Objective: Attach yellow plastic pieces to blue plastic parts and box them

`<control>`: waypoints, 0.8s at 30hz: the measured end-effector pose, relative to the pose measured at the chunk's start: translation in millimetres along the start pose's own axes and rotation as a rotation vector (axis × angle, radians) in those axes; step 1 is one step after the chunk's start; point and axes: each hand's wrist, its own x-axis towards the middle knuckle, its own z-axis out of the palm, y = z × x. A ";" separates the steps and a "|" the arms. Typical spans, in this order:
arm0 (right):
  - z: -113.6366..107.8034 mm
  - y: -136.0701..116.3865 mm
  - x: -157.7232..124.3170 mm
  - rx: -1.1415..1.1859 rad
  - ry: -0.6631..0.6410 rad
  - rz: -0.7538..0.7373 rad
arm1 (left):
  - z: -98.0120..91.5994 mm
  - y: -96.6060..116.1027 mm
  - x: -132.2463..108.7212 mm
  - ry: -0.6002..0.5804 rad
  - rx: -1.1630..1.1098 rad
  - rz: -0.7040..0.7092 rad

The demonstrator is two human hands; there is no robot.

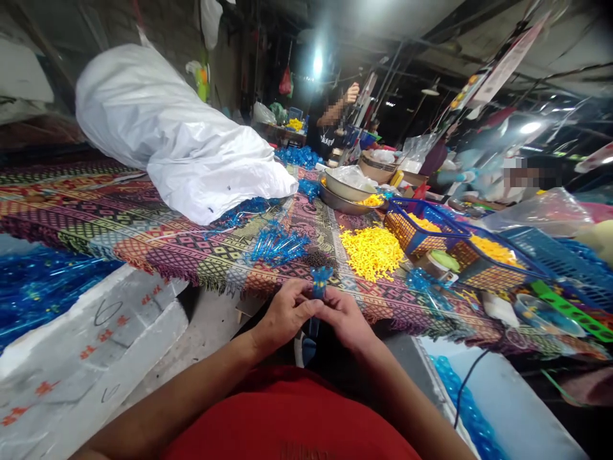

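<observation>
Both hands meet at the table's near edge around a blue translucent plastic piece [320, 278] with a flared, toothed top and a bit of yellow inside. My left hand [287, 313] is closed on it from the left, thumb laid across. From the right, my right hand [345, 318] pinches it with thumb and fingers. The piece stands roughly upright, its lower part partly covered by the fingers. Just beyond lie a small heap of dark grains [318, 257], a pile of clear blue plastic pieces [278, 245] and a heap of small yellow plastic parts [372, 252].
A patterned, fringed cloth [158, 255] covers the table. A big white sack [191, 140] lies at left. Blue baskets [421, 239] of yellow parts, metal bowls [342, 198] and a green strip [575, 313] are at right. Foam boxes [119, 338] flank me; a person [330, 124] is beyond.
</observation>
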 end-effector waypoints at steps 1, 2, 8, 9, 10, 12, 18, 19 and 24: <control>1.0 0.6 -1.7 -0.049 -0.038 -0.010 | 0.2 0.8 2.0 -0.008 -0.026 0.003; 2.5 1.8 -3.6 -0.092 -0.060 -0.020 | 0.6 1.5 3.5 -0.016 -0.049 -0.002; 12.9 5.8 -13.5 -0.244 -0.108 0.021 | 2.0 12.7 10.0 0.135 -0.293 -0.119; 13.8 4.3 -13.7 -0.247 -0.096 0.026 | 3.1 15.8 11.6 0.157 -0.372 -0.125; 14.2 2.2 -13.2 -0.248 -0.071 0.021 | 4.7 19.2 13.3 0.167 -0.447 -0.117; 13.9 -2.8 -10.9 -0.267 -0.025 -0.010 | 8.9 26.2 16.5 0.166 -0.562 -0.082; 18.8 -7.8 -10.2 -0.221 -0.090 -0.046 | 18.5 40.6 20.9 0.215 -0.732 -0.093; 21.1 -5.3 -11.7 -0.212 -0.081 -0.050 | 19.2 41.0 20.2 0.224 -0.740 -0.095; 23.4 13.3 -19.6 -0.267 -0.089 -0.082 | 14.9 37.4 7.1 0.056 -0.653 -0.062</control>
